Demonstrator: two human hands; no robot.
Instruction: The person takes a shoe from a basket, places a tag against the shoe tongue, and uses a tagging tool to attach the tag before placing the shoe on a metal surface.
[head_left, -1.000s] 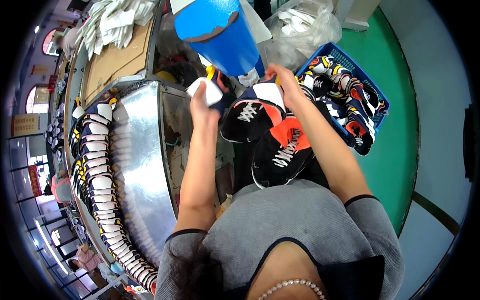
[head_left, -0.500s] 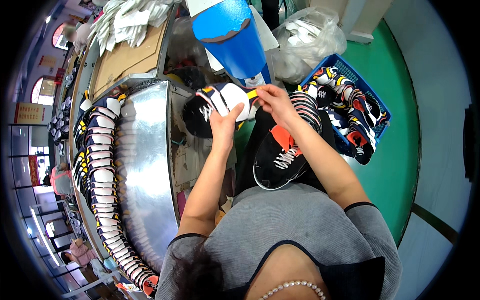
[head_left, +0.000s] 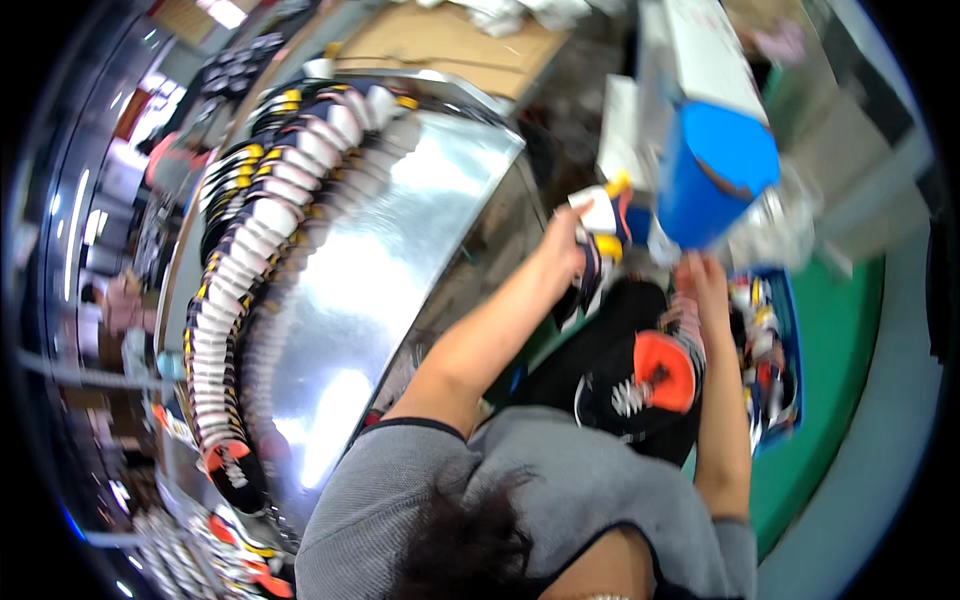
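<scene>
My left hand [head_left: 568,248] is closed around a shoe upper [head_left: 600,212] in white, yellow and navy, held up in front of my lap. My right hand [head_left: 704,285] is at the far end of a stack of nested shoe uppers [head_left: 668,372] lying along my thigh. The nearest upper in that stack shows a black toe, white laces and orange lining. Motion smears my right fingers, so their grip is unclear. Just beyond both hands rises a blue cylindrical bin-like part [head_left: 715,180] of a white machine.
A shiny metal tabletop [head_left: 370,270] fills the left side. A long curved row of nested uppers [head_left: 235,275] lies along its far-left edge. At the right, a blue plastic basket [head_left: 795,365] of uppers stands on the green floor [head_left: 835,350]. A clear plastic bag [head_left: 785,225] sits behind it.
My right hand has let go of the upper in my left hand and moved to the lap stack. My left hand keeps its hold. The whole view has swung left.
</scene>
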